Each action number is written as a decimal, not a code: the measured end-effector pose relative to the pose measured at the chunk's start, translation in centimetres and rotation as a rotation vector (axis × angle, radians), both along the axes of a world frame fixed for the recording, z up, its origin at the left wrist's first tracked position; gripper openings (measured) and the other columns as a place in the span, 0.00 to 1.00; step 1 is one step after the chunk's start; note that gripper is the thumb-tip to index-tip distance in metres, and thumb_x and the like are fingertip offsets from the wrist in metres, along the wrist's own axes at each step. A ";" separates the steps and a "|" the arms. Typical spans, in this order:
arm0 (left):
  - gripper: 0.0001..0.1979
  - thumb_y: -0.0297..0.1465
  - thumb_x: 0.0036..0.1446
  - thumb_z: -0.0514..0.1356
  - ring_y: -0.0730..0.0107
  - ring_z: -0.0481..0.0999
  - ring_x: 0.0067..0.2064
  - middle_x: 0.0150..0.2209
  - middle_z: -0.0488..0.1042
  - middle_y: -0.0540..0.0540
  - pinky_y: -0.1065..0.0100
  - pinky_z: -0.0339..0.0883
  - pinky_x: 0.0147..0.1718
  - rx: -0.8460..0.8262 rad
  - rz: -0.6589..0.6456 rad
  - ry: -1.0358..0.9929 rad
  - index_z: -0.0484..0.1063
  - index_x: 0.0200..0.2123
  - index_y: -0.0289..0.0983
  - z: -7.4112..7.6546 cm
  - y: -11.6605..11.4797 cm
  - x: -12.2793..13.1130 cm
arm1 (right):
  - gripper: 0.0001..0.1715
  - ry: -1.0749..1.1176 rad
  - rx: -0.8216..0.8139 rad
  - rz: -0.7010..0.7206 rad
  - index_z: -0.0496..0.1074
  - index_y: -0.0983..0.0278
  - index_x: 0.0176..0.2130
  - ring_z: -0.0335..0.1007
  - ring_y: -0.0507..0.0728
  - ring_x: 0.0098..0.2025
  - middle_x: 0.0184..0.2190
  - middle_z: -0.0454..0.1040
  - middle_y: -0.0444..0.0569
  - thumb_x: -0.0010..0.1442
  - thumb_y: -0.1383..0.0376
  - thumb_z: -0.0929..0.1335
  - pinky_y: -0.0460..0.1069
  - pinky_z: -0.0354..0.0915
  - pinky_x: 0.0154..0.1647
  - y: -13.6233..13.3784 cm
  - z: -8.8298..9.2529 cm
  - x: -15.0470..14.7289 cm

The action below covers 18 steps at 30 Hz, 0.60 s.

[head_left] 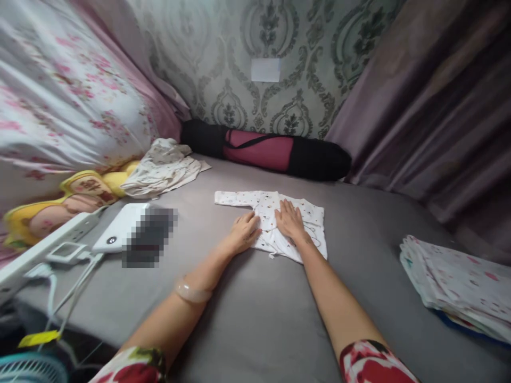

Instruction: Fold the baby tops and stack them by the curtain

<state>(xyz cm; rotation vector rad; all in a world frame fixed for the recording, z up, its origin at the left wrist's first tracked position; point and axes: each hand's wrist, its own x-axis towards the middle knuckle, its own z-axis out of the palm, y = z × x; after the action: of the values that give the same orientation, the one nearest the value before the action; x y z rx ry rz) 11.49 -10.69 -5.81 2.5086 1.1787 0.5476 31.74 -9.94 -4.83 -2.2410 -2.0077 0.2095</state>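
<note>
A small white baby shirt (266,205) with a scattered print lies on the grey sheet. One sleeve stretches out to the left, while the right side is folded in over the body. My right hand (290,219) rests flat on the shirt's middle, fingers extended. At the shirt's left edge, below the outstretched sleeve, my left hand (244,232) lies with its fingers against the cloth. A short tie sticks out at the lower hem.
A black and maroon bag (259,150) lies along the wall. Folded clothes (459,282) are stacked at the right. On the left are a crumpled cloth (162,167), a yellow cushion (85,186), a white device (122,229), a power strip (51,247) and cables.
</note>
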 end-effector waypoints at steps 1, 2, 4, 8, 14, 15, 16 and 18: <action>0.23 0.35 0.63 0.53 0.50 0.60 0.65 0.64 0.57 0.29 0.49 0.57 0.60 -0.010 0.008 -0.014 0.59 0.60 0.34 0.3 -0.2 -0.2 | 0.36 -0.009 0.004 -0.006 0.46 0.71 0.69 0.34 0.60 0.71 0.71 0.42 0.54 0.69 0.56 0.48 0.59 0.33 0.69 0.0 -0.1 0.1; 0.26 0.34 0.62 0.54 0.49 0.59 0.65 0.65 0.55 0.27 0.50 0.58 0.59 -0.020 0.014 -0.023 0.57 0.61 0.32 0.5 -0.5 -0.6 | 0.36 -0.019 0.014 -0.009 0.47 0.71 0.69 0.34 0.60 0.71 0.71 0.42 0.54 0.69 0.56 0.48 0.60 0.34 0.69 0.1 -0.3 0.2; 0.28 0.34 0.61 0.54 0.48 0.60 0.64 0.65 0.53 0.26 0.51 0.59 0.59 -0.039 0.022 -0.022 0.54 0.62 0.31 1.1 -1.3 -1.9 | 0.36 -0.033 0.029 -0.003 0.48 0.72 0.69 0.36 0.61 0.71 0.70 0.44 0.55 0.69 0.56 0.49 0.61 0.35 0.69 0.4 -0.6 0.3; 0.25 0.36 0.62 0.54 0.49 0.58 0.65 0.65 0.55 0.28 0.49 0.57 0.60 -0.016 0.112 0.003 0.57 0.60 0.34 2.1 -3.5 -6.0 | 0.37 -0.032 0.057 0.008 0.49 0.72 0.68 0.38 0.62 0.71 0.70 0.45 0.56 0.69 0.55 0.48 0.62 0.37 0.69 0.9 -1.0 0.4; 0.21 0.36 0.62 0.54 0.50 0.55 0.66 0.64 0.58 0.33 0.46 0.55 0.61 0.116 0.404 0.073 0.63 0.56 0.37 2.6 -6.3 -12.9 | 0.38 -0.011 0.085 0.007 0.50 0.71 0.68 0.38 0.62 0.71 0.70 0.46 0.56 0.69 0.53 0.48 0.62 0.38 0.69 0.9 -1.1 0.4; 0.20 0.36 0.61 0.55 0.49 0.55 0.65 0.63 0.58 0.33 0.46 0.55 0.60 0.138 0.468 0.087 0.64 0.55 0.37 2.5 -6.6 -13.9 | 0.38 -0.010 0.087 0.008 0.50 0.71 0.68 0.39 0.62 0.71 0.70 0.46 0.57 0.69 0.53 0.48 0.62 0.37 0.69 0.9 -1.1 0.4; 0.20 0.36 0.61 0.56 0.49 0.55 0.65 0.63 0.58 0.33 0.46 0.56 0.60 0.158 0.534 0.100 0.65 0.55 0.37 2.3 -6.8 -14.9 | 0.38 -0.011 0.088 0.009 0.51 0.72 0.68 0.39 0.63 0.71 0.70 0.46 0.57 0.69 0.53 0.47 0.62 0.37 0.69 0.9 -1.1 0.4; 0.19 0.36 0.60 0.57 0.47 0.56 0.65 0.63 0.59 0.33 0.47 0.56 0.60 0.193 0.656 0.120 0.67 0.53 0.36 2.0 -7.2 -16.7 | 0.38 -0.019 0.086 0.016 0.50 0.72 0.68 0.39 0.63 0.70 0.70 0.46 0.58 0.69 0.53 0.47 0.63 0.38 0.69 0.9 -1.1 0.5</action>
<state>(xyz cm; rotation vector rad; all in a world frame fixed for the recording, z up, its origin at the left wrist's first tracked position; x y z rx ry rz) -5.24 -17.92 -3.78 2.2866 2.1022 0.6948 32.21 -9.02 -5.96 -2.1843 -2.0045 0.1017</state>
